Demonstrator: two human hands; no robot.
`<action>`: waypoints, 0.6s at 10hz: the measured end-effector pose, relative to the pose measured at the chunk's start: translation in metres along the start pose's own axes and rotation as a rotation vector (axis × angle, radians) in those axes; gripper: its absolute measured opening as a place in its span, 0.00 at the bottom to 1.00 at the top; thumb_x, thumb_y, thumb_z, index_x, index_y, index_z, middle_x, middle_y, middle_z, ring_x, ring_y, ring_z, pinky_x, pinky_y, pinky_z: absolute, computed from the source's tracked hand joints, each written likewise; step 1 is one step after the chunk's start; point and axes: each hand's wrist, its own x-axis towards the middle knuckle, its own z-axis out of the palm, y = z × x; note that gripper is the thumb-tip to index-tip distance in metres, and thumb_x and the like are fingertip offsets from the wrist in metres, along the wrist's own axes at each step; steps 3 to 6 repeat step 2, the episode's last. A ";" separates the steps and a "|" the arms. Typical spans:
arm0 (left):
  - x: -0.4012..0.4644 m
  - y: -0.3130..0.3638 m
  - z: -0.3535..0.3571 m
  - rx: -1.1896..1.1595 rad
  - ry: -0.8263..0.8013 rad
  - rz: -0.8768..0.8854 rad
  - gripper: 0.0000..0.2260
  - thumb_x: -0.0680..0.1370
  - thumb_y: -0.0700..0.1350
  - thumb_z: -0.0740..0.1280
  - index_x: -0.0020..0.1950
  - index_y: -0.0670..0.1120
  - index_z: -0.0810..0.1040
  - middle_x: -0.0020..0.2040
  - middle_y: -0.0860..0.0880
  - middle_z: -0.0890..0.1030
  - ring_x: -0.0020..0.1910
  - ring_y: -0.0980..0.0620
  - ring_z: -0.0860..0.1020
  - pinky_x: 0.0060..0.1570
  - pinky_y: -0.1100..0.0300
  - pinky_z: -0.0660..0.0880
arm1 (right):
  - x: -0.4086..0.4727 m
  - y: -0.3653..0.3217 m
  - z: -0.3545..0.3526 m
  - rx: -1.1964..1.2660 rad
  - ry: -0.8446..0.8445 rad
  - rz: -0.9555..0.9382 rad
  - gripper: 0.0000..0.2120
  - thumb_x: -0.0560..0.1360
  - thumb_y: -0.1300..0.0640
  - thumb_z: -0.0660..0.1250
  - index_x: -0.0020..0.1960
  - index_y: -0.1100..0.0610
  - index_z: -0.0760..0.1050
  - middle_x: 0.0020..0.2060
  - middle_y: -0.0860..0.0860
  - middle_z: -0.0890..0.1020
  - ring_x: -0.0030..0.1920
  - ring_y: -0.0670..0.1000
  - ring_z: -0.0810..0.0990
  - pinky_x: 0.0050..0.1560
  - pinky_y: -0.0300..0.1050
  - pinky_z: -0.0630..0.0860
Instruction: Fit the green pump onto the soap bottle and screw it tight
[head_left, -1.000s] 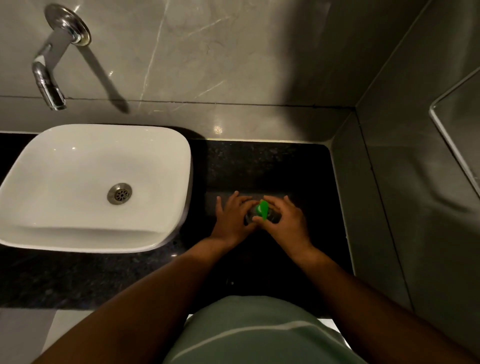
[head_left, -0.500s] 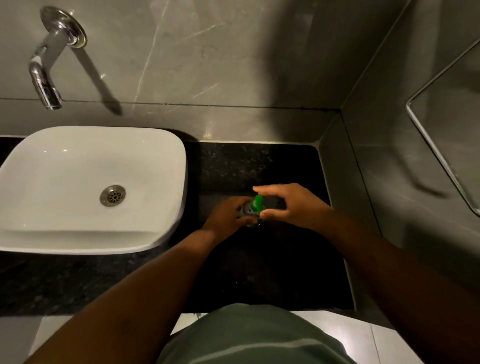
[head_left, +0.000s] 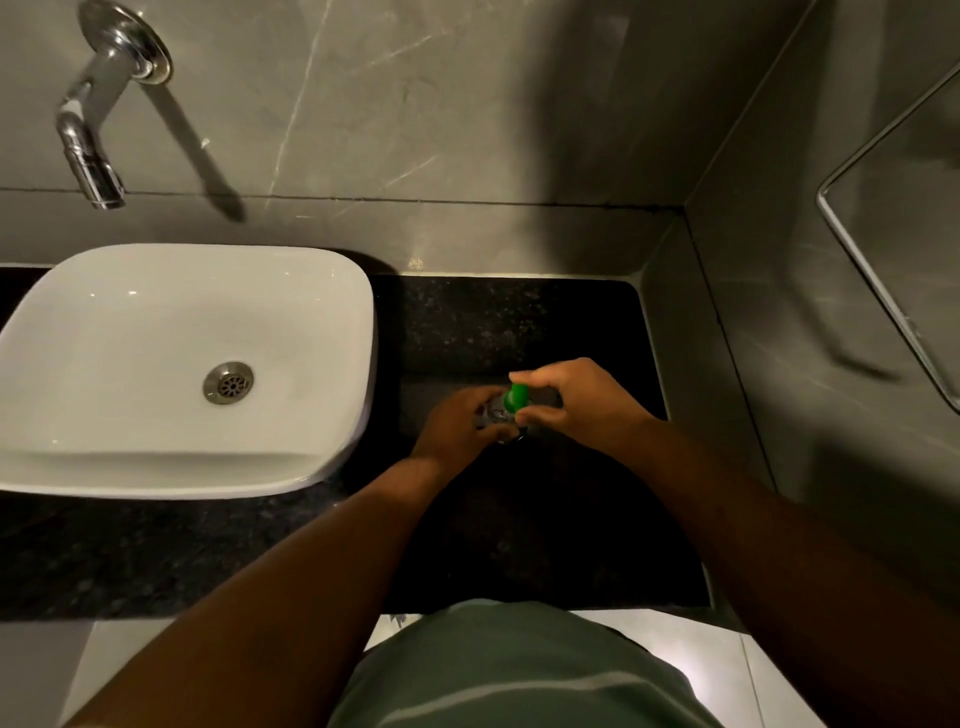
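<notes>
A clear soap bottle (head_left: 493, 415) stands on the black granite counter (head_left: 519, 322), right of the basin. The green pump (head_left: 517, 396) sits on top of the bottle's neck. My left hand (head_left: 457, 431) wraps around the bottle from the left and hides most of it. My right hand (head_left: 576, 402) comes in from the right, with thumb and forefinger pinched on either side of the green pump.
A white basin (head_left: 332, 312) takes up the counter's left part, with a chrome wall tap (head_left: 88, 150) above it. Grey tiled walls close the back and the right side. A glass panel edge (head_left: 872, 270) hangs at the far right.
My right hand turned around the pump, its wrist swinging from below to the right side. The left hand stayed on the bottle. The view shifted slightly.
</notes>
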 end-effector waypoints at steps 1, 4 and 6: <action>-0.001 -0.001 -0.001 -0.023 -0.025 -0.005 0.30 0.65 0.63 0.71 0.64 0.54 0.74 0.58 0.53 0.79 0.56 0.54 0.77 0.50 0.67 0.69 | -0.002 0.005 0.001 0.065 0.004 -0.028 0.31 0.67 0.49 0.76 0.68 0.51 0.72 0.62 0.50 0.80 0.63 0.46 0.76 0.67 0.42 0.71; -0.007 -0.012 -0.003 -0.014 -0.059 -0.034 0.38 0.65 0.58 0.76 0.72 0.54 0.66 0.67 0.51 0.73 0.65 0.53 0.71 0.61 0.66 0.64 | -0.013 0.015 -0.002 0.124 0.107 0.011 0.32 0.71 0.45 0.71 0.71 0.50 0.67 0.68 0.50 0.75 0.68 0.45 0.71 0.70 0.42 0.66; -0.007 -0.012 -0.003 -0.014 -0.059 -0.034 0.38 0.65 0.58 0.76 0.72 0.54 0.66 0.67 0.51 0.73 0.65 0.53 0.71 0.61 0.66 0.64 | -0.013 0.015 -0.002 0.124 0.107 0.011 0.32 0.71 0.45 0.71 0.71 0.50 0.67 0.68 0.50 0.75 0.68 0.45 0.71 0.70 0.42 0.66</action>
